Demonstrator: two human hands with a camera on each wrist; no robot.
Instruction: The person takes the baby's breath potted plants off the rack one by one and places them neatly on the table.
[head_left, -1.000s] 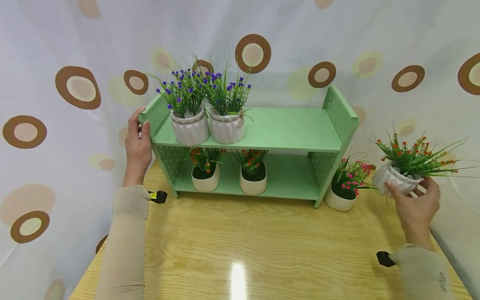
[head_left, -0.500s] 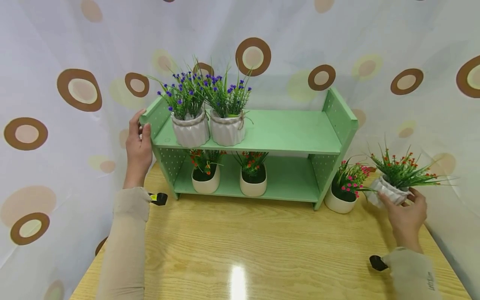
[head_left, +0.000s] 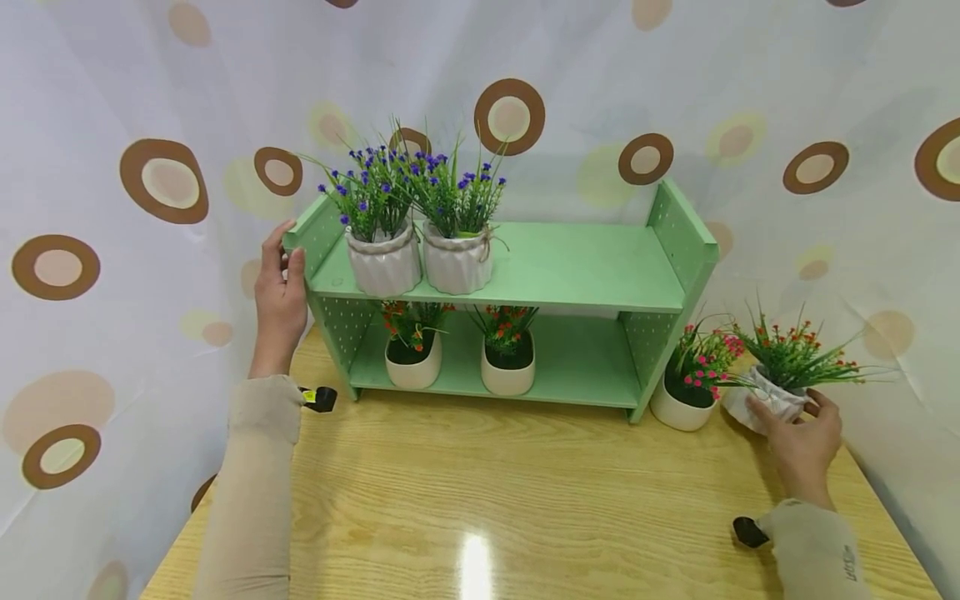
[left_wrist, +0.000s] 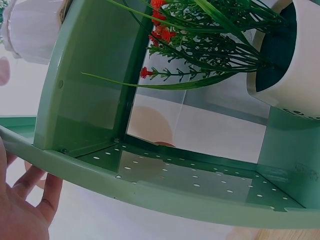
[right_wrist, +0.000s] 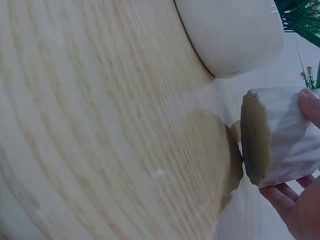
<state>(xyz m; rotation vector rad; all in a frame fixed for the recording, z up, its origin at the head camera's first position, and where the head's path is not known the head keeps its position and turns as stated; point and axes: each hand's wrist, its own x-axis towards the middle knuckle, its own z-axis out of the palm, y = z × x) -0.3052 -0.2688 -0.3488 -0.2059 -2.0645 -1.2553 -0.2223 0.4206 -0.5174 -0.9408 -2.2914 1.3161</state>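
My left hand [head_left: 280, 300] grips the front corner of the left side panel of a green two-tier shelf [head_left: 585, 262], its fingers on the outer face in the left wrist view. At the far right, my right hand [head_left: 806, 442] holds a white ribbed flowerpot [head_left: 768, 398] with orange-red flowers between thumb and fingers. The pot tilts, and its tan underside [right_wrist: 256, 137] shows in the right wrist view, close to the tabletop. Whether its lower edge touches the wood, I cannot tell. Beside it stands a smooth white pot [head_left: 678, 408] with pink flowers.
Two white pots [head_left: 386, 262] with purple flowers stand at the left of the upper shelf. Below them, two cream pots [head_left: 508, 371] with red flowers stand on the lower shelf. A light wooden table [head_left: 480, 467] lies in front, and a dotted curtain [head_left: 570, 75] hangs behind.
My right hand has moved the white flowerpot left and down, nearer the tabletop and the pink-flowered pot. My left hand keeps its hold on the shelf panel.
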